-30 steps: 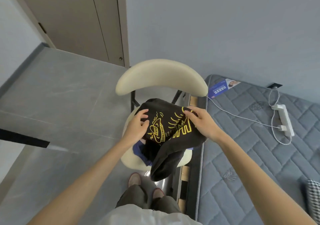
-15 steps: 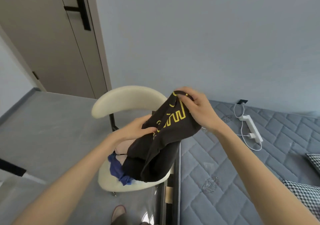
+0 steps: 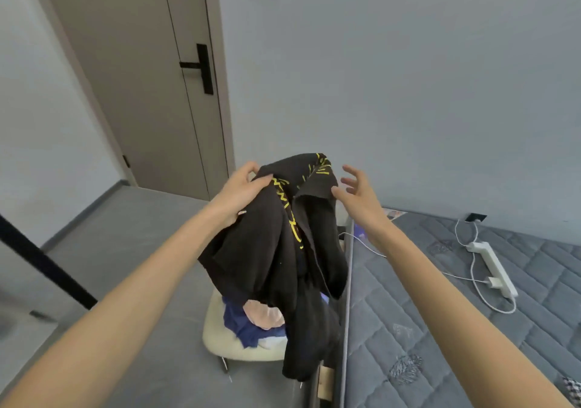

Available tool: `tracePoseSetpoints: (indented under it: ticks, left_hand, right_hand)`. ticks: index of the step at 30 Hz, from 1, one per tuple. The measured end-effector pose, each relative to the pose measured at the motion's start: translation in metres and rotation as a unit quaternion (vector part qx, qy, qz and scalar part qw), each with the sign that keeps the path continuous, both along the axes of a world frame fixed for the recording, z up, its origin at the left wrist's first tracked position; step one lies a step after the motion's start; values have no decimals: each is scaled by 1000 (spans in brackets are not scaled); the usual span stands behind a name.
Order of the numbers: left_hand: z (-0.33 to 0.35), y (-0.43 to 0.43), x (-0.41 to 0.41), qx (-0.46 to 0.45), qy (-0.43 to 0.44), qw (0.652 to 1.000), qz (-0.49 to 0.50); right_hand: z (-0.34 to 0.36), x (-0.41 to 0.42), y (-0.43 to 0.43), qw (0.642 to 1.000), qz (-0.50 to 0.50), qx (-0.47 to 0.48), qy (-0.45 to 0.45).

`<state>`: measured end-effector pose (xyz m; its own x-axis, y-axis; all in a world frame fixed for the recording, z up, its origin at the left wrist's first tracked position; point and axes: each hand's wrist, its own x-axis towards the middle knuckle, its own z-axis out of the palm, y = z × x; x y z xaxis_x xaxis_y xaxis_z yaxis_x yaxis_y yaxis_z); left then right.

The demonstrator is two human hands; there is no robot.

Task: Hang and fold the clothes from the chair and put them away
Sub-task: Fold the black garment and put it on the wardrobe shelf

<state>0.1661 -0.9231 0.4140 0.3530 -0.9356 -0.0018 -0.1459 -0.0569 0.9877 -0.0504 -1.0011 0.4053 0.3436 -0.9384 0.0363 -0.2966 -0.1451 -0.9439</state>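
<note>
Black shirt held up over the chair, seen from the head camera.
We see the left hand (image 3: 242, 192) gripping the top of a black shirt (image 3: 270, 250), which hangs over the cream chair (image 3: 226, 343). The right hand (image 3: 356, 195) is just beside the shirt's right fold, fingers spread, holding nothing. The shirt's yellow print is too crumpled for us to read. A blue garment (image 3: 240, 324) and a pink garment (image 3: 267, 313) lie on the seat. A white power strip (image 3: 493, 266) lies on the grey mattress (image 3: 440, 338).
</note>
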Motion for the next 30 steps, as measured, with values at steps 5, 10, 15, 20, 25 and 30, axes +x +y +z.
tracePoseSetpoints:
  ticks: [5,10,15,20,25,30]
  left_hand:
    - [36,28,38,-16,106,993,49]
    - [56,65,69,-64,231,970,33]
    - [72,102,95,-84,285,955,4]
    - [75,148,143,-108,164,978,71]
    - [57,215,167,85,-54,994,36]
    - [25,244,158,189,-19,982,0]
  right_hand:
    - [-18,51,59,990,93,-106,-13]
    - [-36,108,123,943,326,68,19]
    - [-35,161,163,962,268,47,-28]
    - [-7,190,162,971,212,39,-100]
    - [16,224,148,973,205,36,-104]
    - [26,256,154,962,251,28,-101]
